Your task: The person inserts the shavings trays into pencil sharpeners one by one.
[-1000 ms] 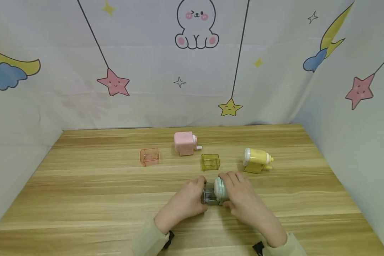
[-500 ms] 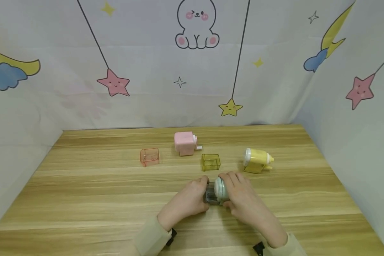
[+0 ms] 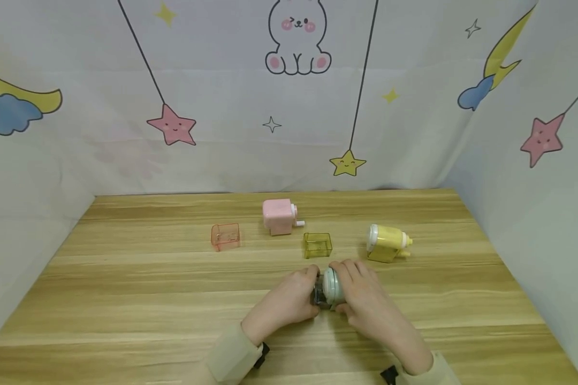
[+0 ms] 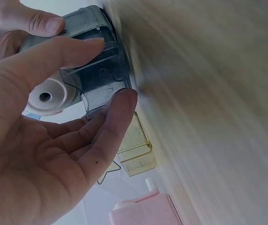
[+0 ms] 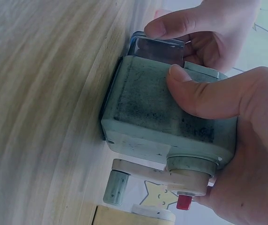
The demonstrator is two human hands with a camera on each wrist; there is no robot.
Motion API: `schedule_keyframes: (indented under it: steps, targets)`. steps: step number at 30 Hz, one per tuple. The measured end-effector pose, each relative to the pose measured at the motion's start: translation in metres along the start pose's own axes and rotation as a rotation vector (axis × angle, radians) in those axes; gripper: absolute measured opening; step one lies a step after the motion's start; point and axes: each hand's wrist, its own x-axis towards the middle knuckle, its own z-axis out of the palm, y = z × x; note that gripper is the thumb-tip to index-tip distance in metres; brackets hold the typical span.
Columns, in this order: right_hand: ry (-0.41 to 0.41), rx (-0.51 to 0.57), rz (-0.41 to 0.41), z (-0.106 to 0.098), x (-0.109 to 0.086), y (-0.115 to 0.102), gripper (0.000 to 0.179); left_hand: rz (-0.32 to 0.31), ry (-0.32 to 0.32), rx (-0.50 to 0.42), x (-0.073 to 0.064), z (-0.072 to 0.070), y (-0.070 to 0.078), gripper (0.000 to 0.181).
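Note:
My right hand [image 3: 368, 299] grips a mint green crank pencil sharpener [image 3: 332, 286] on the table. Its crank arm [image 5: 148, 172] and red button [image 5: 184, 202] point away from the left hand in the right wrist view. At the sharpener's other end, my left hand [image 3: 289, 300] holds a smoky clear shavings drawer [image 4: 103, 79] between thumb and fingers. Part of the drawer lies inside the sharpener's body, and part sticks out below the white pencil hole [image 4: 44, 97]. Smudges darken the side of the sharpener in the right wrist view.
Behind the hands lie a clear yellow drawer [image 3: 317, 245] and a clear red drawer [image 3: 225, 237]. A pink crank sharpener [image 3: 278, 216] stands at the back, a yellow one [image 3: 386, 243] to the right. Printed cloth walls [image 3: 231, 160] border the wooden table [image 3: 125, 299].
My left hand has moved slightly right, pushing the smoky drawer further into the green sharpener, so less of it shows. The right hand has stayed in place.

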Motion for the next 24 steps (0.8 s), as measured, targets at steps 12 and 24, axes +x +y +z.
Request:
schedule_keyframes:
  steps: [12, 24]
  targets:
    - [0.008, 0.001, -0.001, 0.0001, -0.0002, 0.0001, 0.078, 0.046, 0.029, 0.039, 0.0029, 0.0029, 0.0005, 0.051]
    - [0.012, 0.006, -0.003, -0.0004, 0.0005, -0.0010, 0.077, 0.046, 0.016, 0.048, 0.0075, 0.0052, 0.0033, 0.054]
